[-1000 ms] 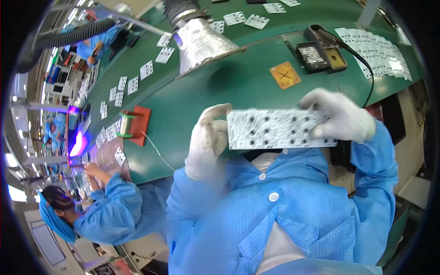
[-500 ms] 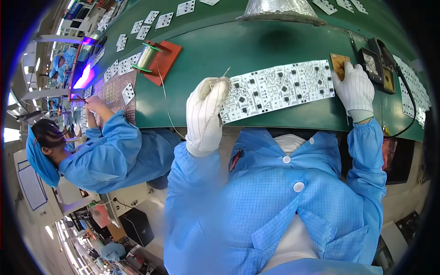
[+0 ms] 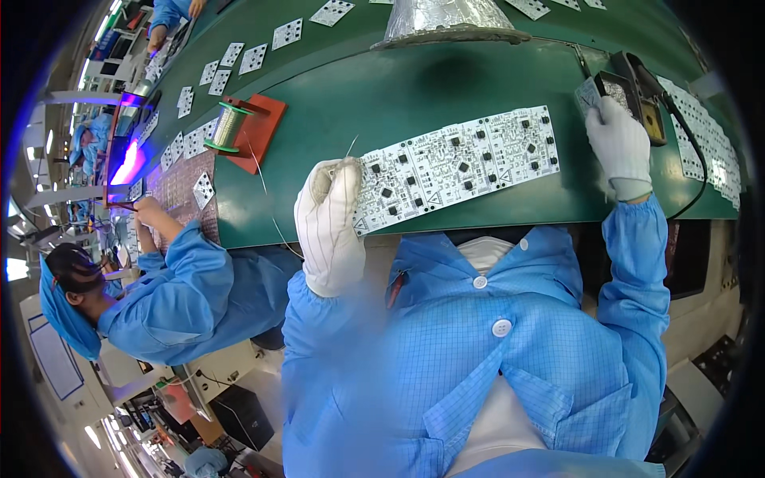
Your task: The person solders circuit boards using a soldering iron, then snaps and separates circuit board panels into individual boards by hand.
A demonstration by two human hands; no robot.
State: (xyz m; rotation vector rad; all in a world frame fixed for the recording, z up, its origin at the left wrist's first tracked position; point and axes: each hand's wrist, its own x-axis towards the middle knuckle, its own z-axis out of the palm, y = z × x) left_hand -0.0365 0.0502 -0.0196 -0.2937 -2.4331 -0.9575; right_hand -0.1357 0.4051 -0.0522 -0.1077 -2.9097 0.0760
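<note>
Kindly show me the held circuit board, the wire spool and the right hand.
Circuit board (image 3: 446, 172), head view: middle of its white face.
Wire spool (image 3: 231, 128), head view: the wound wire.
Right hand (image 3: 621, 145), head view: back of the glove.

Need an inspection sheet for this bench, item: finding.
Surface: green bench top.
Work items: white circuit board, raised at a slant; spool on a red stand.
Clutter: loose boards along the far side; more boards overlapping at right.
Hands: left hand grips the board's left end; right hand is by the black holder, grip unclear.
Cables: black cable curves at right; thin wire trails from the spool.
Surroundings: foil-covered hood beyond; co-worker at left.
</note>
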